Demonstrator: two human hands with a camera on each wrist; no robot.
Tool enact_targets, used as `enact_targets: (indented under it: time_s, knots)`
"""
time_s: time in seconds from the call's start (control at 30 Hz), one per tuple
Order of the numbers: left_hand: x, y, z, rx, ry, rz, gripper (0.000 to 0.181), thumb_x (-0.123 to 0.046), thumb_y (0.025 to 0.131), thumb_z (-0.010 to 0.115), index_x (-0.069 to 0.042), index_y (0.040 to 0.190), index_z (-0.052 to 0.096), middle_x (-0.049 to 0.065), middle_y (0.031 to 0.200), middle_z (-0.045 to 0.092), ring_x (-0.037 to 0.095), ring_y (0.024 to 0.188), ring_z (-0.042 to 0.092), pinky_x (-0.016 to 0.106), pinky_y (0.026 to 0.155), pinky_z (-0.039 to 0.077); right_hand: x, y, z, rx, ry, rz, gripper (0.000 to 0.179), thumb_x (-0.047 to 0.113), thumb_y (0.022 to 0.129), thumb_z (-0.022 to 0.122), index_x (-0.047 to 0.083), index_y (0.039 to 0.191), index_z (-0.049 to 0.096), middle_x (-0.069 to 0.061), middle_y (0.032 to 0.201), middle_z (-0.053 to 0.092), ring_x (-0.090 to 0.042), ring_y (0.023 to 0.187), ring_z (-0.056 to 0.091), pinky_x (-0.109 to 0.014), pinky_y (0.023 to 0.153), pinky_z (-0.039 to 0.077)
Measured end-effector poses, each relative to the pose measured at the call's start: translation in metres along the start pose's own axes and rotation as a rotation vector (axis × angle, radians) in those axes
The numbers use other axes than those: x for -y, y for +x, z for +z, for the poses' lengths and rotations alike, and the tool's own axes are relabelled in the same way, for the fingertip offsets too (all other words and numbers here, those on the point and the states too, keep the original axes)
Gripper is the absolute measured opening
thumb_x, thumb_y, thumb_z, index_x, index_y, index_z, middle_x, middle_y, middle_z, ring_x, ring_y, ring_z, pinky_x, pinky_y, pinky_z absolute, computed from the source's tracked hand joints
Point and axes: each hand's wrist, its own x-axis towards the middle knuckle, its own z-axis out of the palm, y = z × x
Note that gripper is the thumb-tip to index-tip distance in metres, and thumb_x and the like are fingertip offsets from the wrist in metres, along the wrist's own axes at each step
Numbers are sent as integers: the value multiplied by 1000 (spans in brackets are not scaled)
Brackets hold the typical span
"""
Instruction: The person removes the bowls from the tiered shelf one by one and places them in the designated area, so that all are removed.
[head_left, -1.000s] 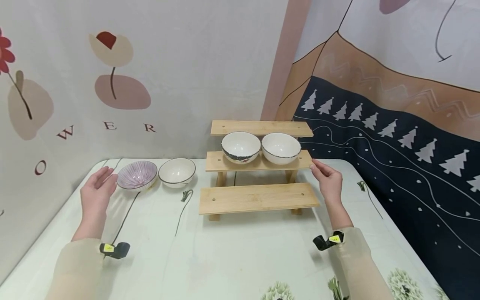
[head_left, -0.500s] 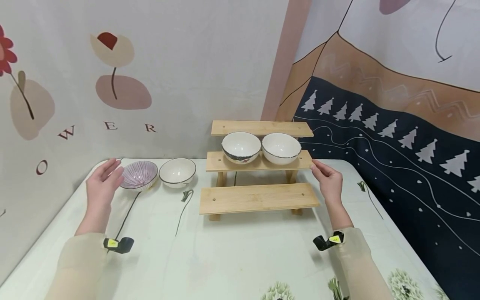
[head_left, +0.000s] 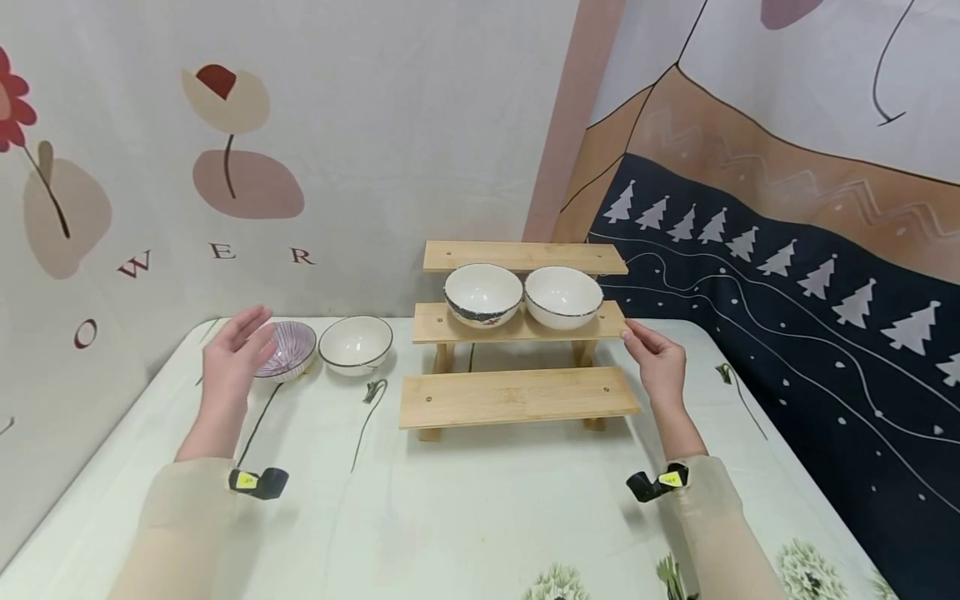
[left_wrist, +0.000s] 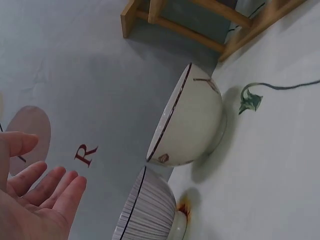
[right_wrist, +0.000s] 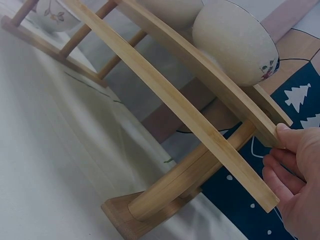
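While right grip pinches shelf, uncurled left grip hovers near purple bowl.

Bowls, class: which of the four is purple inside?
The streaked bowl on the table, nearest the left hand; the other three are white inside.

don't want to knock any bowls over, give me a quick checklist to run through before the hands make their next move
1. Right hand on the wooden rack: ok, it pinches the end of the middle board.
2. Left hand free: ok, it holds nothing.
3. Left hand gripping the purple bowl: not ok, it is near the bowl without a grip.
4. Purple bowl apart from the cream bowl: cannot tell, their rims look very close.
5. Left racked bowl and right racked bowl upright: ok, side by side on the middle board.
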Motion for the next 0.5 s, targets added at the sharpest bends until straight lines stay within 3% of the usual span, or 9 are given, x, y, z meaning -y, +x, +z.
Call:
enact_targets:
  time_s: [0.23, 0.5]
  knots:
    - [0, 0, 15, 26, 70, 0, 58, -23, 99, 62, -10, 152, 40, 3, 156, 46, 2, 125, 54, 3, 87, 52, 0, 0, 1, 0, 4, -9, 37, 23, 94, 70, 6, 127, 68, -16, 130, 66, 17, 82, 61, -4, 80, 54]
    - [0, 0, 33, 75, 175, 28, 58, -27, 100, 61, -10, 152, 41, 6, 156, 46, -7, 111, 56, 2, 87, 51, 3, -2, 0, 7, 10, 2, 39, 24, 95, 69, 6, 129, 66, -18, 133, 63, 17, 83, 60, -4, 81, 54]
